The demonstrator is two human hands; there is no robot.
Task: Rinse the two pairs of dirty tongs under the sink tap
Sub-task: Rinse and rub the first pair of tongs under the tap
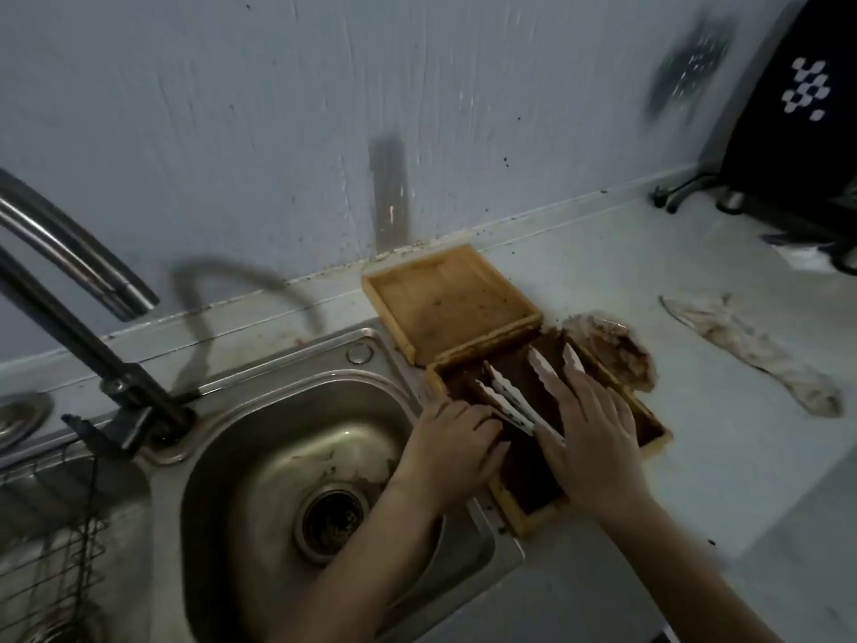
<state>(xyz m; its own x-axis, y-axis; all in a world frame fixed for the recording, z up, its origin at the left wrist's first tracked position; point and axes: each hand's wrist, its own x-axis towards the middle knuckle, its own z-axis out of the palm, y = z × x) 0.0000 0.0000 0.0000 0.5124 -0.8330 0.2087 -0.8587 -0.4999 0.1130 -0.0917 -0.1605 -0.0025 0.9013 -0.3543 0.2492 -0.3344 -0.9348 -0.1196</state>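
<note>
Two pairs of white tongs lie in a dirty wooden tray [651, 426] to the right of the sink. My left hand [452, 450] rests over the handle end of the left pair of tongs [505, 399], fingers curled around it. My right hand [596, 438] covers the right pair of tongs [547, 371], whose serrated tips stick out beyond my fingers. The steel sink basin [287, 438] is at lower left, with its drain [331, 522] in the middle. The tap [79, 266] arches in from the left edge; no water is visible.
A second, shallower wooden tray [447, 301] stands behind the first against the wall. A brown mess [612, 345] and a dirty rag [751, 350] lie on the counter to the right. A wire rack [51, 549] is at lower left, a dark appliance [797, 109] at top right.
</note>
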